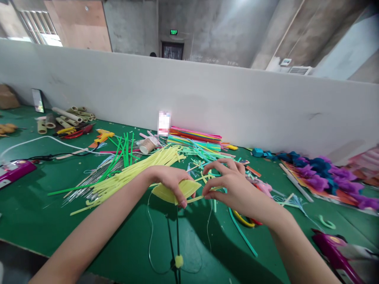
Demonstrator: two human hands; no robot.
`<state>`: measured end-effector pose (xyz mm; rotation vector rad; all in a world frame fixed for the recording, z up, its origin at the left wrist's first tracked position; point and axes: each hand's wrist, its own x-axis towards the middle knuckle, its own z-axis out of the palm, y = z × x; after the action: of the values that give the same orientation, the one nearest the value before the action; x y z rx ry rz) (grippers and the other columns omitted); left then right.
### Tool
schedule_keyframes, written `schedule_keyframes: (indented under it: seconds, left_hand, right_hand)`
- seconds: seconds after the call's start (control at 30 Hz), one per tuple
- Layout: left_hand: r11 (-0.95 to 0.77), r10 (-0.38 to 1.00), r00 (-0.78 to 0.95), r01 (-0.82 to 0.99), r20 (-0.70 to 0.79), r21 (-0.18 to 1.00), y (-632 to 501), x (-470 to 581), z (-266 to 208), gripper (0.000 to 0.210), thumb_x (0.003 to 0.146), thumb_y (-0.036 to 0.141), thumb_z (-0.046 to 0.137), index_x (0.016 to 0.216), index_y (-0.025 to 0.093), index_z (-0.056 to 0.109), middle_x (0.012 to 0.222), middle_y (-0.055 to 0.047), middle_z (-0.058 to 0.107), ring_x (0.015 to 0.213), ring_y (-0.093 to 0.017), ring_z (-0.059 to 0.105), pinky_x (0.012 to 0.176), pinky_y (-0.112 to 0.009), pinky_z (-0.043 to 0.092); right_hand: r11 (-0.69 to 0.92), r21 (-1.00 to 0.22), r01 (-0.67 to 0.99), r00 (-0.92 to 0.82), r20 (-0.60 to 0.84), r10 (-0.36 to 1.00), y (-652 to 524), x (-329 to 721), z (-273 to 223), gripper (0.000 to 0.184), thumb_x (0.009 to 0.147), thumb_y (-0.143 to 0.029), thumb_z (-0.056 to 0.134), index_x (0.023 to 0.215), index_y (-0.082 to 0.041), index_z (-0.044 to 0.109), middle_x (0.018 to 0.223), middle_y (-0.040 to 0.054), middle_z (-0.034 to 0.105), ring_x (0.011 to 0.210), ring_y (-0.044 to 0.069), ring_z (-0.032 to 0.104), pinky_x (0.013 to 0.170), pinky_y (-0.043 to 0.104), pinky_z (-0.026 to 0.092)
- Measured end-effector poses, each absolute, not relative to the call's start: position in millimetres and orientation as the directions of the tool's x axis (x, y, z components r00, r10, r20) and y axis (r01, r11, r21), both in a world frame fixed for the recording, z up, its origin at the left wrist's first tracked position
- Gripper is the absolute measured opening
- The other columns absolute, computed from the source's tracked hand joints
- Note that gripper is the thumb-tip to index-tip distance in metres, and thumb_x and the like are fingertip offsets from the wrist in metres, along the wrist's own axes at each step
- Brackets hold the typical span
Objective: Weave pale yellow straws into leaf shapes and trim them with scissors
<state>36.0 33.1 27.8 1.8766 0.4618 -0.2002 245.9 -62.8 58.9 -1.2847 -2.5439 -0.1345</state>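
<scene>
Yellow leaf shape [166, 193], long axis left-to-right

Only one word can be read: "EXIT", in small green letters on the exit sign [173, 32] above the dark doorway [172, 51]. The characters over this word are too small for reading. On the concrete wall [222, 35], to the right of the doorway, there are pale marks like writing, but they are not legible.
</scene>
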Motion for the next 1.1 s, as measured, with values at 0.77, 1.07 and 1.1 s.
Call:
schedule_keyframes:
  seconds: [0.77, 1.07, 1.1]
  left_hand:
    - [-0.114, 0.109, 0.900, 0.434, -0.423, 0.894, 40, 25, 22, 0.040, 0.064, 0.033, 0.080, 0.097, 0.019, 0.063, 0.087, -0.002, 0.070, 0.070, -0.019, 0.068, 0.063, -0.028, 0.056]
    - [0.020, 0.022, 0.918, 0.396, -0.396, 0.918, 40, 26, 16, 0.048, 0.066, 0.028, 0.080, 0.105, 0.023, 0.054, 0.085, -0.003, 0.070, 0.082, -0.023, 0.069, 0.068, -0.034, 0.056]
    - [0.022, 0.015, 0.919, 0.394, -0.394, 0.919, 40, 26, 16, 0.048, 0.066, 0.028, 0.080, 0.105, 0.023, 0.053, 0.085, -0.003, 0.070, 0.082, -0.023, 0.069, 0.068, -0.034, 0.056]
  right_hand:
    - [0.592, 0.099, 0.800, -0.594, 0.277, 0.756, -78, 204, 29, 0.006, 0.077, -0.028, 0.072, 0.079, -0.033, 0.075, 0.126, 0.0046, 0.054, 0.121, 0.037, 0.035, 0.098, 0.062, 0.023]
    - [0.578, -0.106, 0.809, -0.550, 0.211, 0.808, -68, 233, 59, 0.006, 0.075, -0.031, 0.075, 0.072, -0.036, 0.075, 0.120, 0.0015, 0.055, 0.119, 0.032, 0.037, 0.095, 0.053, 0.030]
    - [0.574, -0.147, 0.806, -0.544, 0.198, 0.815, -65, 238, 62, 0.006, 0.075, -0.031, 0.074, 0.074, -0.037, 0.075, 0.118, 0.0015, 0.056, 0.118, 0.030, 0.038, 0.095, 0.051, 0.032]
